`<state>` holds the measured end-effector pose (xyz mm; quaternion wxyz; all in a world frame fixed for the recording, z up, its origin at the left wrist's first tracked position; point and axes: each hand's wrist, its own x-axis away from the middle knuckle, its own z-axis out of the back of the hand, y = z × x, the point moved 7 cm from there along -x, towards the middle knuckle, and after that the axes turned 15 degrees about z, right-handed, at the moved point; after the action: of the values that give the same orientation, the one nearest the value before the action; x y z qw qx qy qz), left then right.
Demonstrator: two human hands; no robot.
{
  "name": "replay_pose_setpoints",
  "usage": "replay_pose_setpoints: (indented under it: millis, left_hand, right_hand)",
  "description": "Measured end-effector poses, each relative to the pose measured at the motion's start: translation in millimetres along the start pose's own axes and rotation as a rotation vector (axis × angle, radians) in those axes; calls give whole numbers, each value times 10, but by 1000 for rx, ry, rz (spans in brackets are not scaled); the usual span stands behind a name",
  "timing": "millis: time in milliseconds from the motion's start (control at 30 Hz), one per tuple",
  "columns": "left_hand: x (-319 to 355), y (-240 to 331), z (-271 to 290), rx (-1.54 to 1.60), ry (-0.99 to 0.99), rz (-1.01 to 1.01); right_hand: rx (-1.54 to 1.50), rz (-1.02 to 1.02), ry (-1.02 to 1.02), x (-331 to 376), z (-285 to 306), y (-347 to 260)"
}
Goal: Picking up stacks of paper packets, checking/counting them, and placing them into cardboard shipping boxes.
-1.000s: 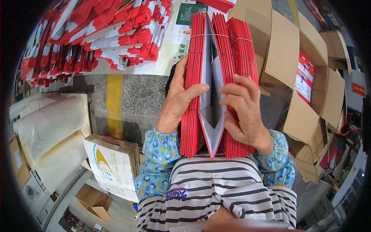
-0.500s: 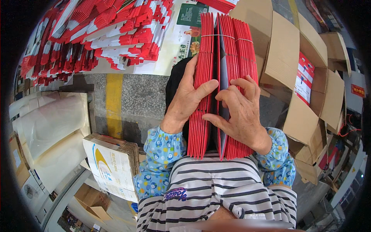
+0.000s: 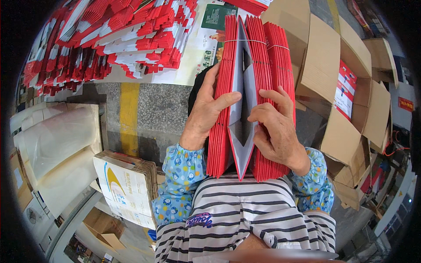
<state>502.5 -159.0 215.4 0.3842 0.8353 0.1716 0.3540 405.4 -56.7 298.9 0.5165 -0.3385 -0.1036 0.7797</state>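
Observation:
A thick bundle of red folded paper cartons (image 3: 260, 57) stands on edge against my striped top, with a thin pale band across its upper end. My left hand (image 3: 207, 101) grips the bundle's left section, its fingers around the outer side and its thumb over the edges. My right hand (image 3: 280, 127) lies on the right section, its fingers bent against the carton edges beside the gap. Between the hands, one carton (image 3: 242, 151) is spread into a V, showing its pale grey inside. The tips of the left fingers are hidden.
Piles of red and white folded cartons (image 3: 144, 39) cover the table at the upper left. An open cardboard box (image 3: 362, 90) with red and white packs inside stands at the right. A stack of flattened cartons (image 3: 125, 188) lies near my left elbow.
The gap in the bundle has opened around one carton, whose pale inside now shows as a V. My right thumb has drawn back to the right; my left hand has shifted slightly left.

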Motion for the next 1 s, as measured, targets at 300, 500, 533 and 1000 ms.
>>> replay_pose_setpoints:
  millis: [300,500,533,1000]
  left_hand:
    - [-17,28,-117,8,-42,-20]
    - [-6,49,-177,4,-56,-37]
    - [-6,51,-174,-6,-48,-29]
    - [-11,44,-96,-57,-23,-19]
  right_hand:
    - [175,-48,-33,-91,-63,-7]
    - [144,-68,-21,-113,-79,-2]
    - [145,-69,-22,-113,-65,-3]
    - [68,0,17,-68,2,44]
